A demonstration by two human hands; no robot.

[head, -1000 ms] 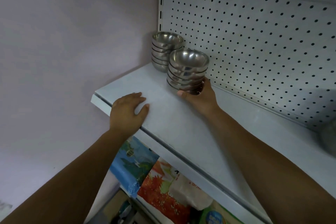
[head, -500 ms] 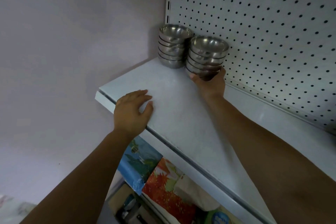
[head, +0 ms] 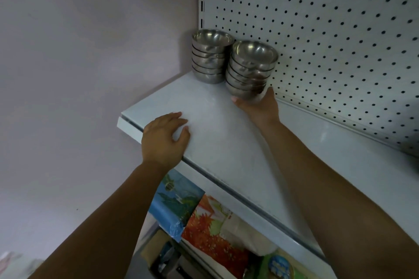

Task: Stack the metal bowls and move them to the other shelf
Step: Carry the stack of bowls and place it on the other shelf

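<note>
Two stacks of several metal bowls stand side by side at the back left corner of a white shelf (head: 226, 142). The left stack (head: 209, 56) sits against the corner. The right stack (head: 250, 69) touches it and leans slightly. My right hand (head: 260, 104) grips the bottom bowl of the right stack, thumb on its left side and fingers round its right side. My left hand (head: 164, 138) rests flat on the shelf's front edge, fingers spread and holding nothing.
A white pegboard back panel (head: 328, 41) rises behind the bowls. A pale wall (head: 90, 52) borders the shelf on the left. Below the shelf lie colourful packets, a blue one (head: 176, 206) and an orange one (head: 210, 233).
My right hand has pushed its stack back across the shelf until it stands beside the corner stack. My left hand has stayed on the shelf edge.
</note>
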